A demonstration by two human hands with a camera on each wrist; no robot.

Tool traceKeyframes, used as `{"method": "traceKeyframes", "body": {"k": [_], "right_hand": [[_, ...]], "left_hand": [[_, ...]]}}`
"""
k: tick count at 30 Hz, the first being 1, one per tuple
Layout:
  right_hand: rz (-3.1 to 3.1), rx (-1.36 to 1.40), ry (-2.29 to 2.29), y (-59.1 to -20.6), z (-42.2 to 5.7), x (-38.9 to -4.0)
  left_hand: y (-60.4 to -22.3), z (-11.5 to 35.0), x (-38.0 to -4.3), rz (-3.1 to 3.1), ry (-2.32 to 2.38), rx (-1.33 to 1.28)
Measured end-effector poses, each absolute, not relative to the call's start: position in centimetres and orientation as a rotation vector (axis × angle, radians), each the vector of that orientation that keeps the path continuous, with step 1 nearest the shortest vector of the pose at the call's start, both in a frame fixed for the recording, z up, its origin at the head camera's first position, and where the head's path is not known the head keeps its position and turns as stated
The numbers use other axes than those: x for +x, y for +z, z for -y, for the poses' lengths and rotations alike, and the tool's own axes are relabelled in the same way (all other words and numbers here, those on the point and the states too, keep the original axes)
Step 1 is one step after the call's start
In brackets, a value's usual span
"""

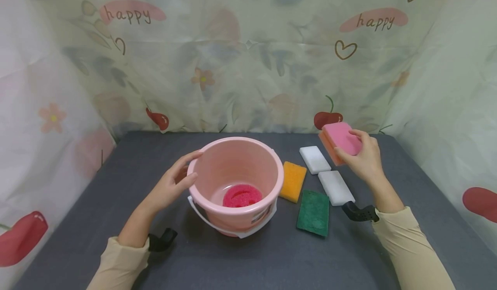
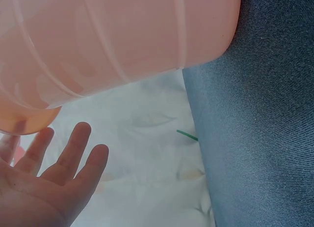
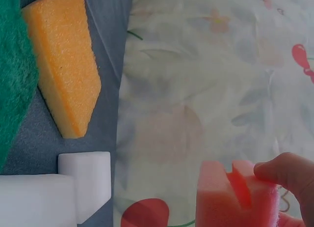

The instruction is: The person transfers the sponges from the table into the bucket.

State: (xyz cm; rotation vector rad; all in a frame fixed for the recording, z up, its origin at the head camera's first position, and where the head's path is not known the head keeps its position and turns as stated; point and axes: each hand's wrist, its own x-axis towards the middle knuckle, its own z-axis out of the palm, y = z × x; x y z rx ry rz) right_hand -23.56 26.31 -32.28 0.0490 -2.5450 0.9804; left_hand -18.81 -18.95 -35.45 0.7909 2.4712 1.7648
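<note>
Our right hand [image 1: 365, 156] pinches a pink sponge [image 1: 343, 137] between thumb and fingers, held up above the table [image 1: 268, 260]. An orange layer shows under the pink; we cannot tell whether it belongs to the same piece. In the right wrist view the end of the pink has a notch.

Handling, our judgement: light, soft, springy, hard to break; dry, it should hardly slip. Best hold is across the edges, thumb opposite fingers, squeezing gently.

Left hand [image 1: 168, 186]: fingers spread and fairly straight, touching the rim of the bucket [image 1: 233, 221], which stands just right of that hand. It looks like light, stiff plastic, so a light touch at the rim should steady it. Its handle [image 1: 242, 234] hangs on our side. A red sponge [image 1: 240, 197] lies inside.

Left of the right hand: far block [image 1: 314, 159], white, and a yellow sponge [image 1: 293, 180] beside the bucket. Nearer us than that hand: near block [image 1: 337, 188], also white, then a green pad [image 1: 313, 212]. All lie low; between right hand and bucket interior, only the rim stands high.
</note>
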Motion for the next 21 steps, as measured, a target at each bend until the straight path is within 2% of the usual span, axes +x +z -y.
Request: {"method": "traceKeyframes", "body": {"k": [21], "right_hand": [[2.537,0.129,0.986,-30.9,-24.7,-22.8]], "left_hand": [[-35.4,18.9,-18.8,-2.476,1.758,0.790]]}}
